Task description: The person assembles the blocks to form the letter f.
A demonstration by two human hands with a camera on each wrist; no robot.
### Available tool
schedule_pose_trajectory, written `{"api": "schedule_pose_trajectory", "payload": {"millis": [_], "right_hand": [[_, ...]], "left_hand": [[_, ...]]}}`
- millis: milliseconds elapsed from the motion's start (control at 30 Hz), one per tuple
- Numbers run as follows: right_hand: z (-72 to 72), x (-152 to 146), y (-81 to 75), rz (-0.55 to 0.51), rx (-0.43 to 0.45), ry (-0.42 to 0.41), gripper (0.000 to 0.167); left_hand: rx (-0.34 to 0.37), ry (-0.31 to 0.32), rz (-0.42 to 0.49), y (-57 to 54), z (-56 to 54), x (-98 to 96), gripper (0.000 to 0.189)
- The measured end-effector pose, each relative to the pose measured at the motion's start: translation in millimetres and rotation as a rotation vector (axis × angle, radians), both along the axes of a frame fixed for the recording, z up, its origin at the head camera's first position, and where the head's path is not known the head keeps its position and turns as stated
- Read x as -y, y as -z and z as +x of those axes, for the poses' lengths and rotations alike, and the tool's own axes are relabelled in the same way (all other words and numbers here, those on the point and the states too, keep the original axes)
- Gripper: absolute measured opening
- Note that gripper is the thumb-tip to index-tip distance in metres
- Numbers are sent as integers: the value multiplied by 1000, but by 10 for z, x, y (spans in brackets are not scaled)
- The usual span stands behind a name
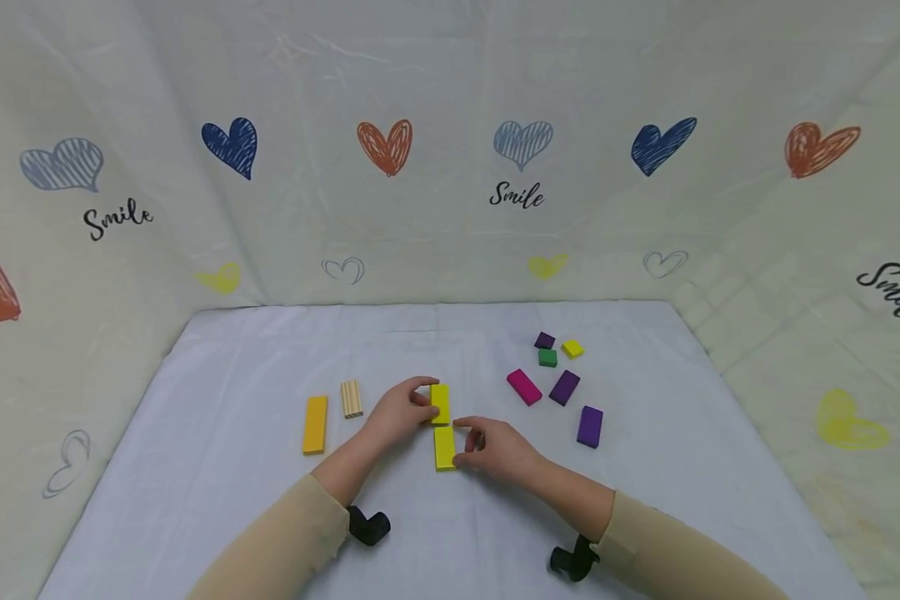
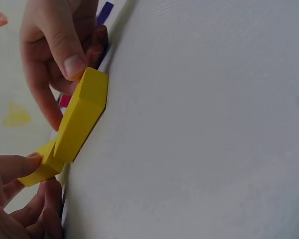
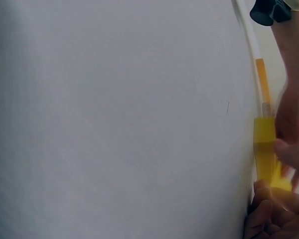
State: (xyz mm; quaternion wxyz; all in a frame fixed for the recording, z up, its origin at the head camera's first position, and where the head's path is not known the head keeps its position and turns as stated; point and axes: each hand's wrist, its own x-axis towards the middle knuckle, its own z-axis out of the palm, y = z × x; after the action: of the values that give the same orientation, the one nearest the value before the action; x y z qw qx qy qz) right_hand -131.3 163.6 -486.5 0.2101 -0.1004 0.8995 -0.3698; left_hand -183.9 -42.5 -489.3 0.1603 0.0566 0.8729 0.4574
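Observation:
Two yellow rectangular blocks lie end to end on the white cloth. My left hand pinches the far yellow block between thumb and index finger, reaching it from the left. In the left wrist view, its fingers are at both ends of that block. My right hand is at the right side of the near yellow block, thumb and index fingertips spanning its length. The left wrist view has the right thumb right at the block's end. In the right wrist view, the fingers partly hide the yellow blocks.
Left of the hands lie an orange block and a ridged plain-wood block. To the right are a pink block, several purple blocks, a small green block and a small yellow block. A heart-printed cloth hangs behind.

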Motion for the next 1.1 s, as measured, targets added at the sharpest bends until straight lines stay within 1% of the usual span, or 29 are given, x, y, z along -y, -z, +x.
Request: {"api": "schedule_pose_trajectory", "payload": {"millis": [133,300,667,933,1100], "right_hand": [[5,-5,-11,-2,-8,4,62],[7,-4,-17,-4,-9,5,65],[9,4,-14,6,-12,6,67],[6,15,-18,28,-13,8,67],[12,22,-33,36,-13,6,67]], "left_hand": [[1,11,-13,15,4,-20,45],[13,15,-40,3,7,-36,45],[2,40,-96,9,-29,-26,45],[-2,94,-130,27,-75,-10,46],[1,123,-142,19,-86,1,47]]}}
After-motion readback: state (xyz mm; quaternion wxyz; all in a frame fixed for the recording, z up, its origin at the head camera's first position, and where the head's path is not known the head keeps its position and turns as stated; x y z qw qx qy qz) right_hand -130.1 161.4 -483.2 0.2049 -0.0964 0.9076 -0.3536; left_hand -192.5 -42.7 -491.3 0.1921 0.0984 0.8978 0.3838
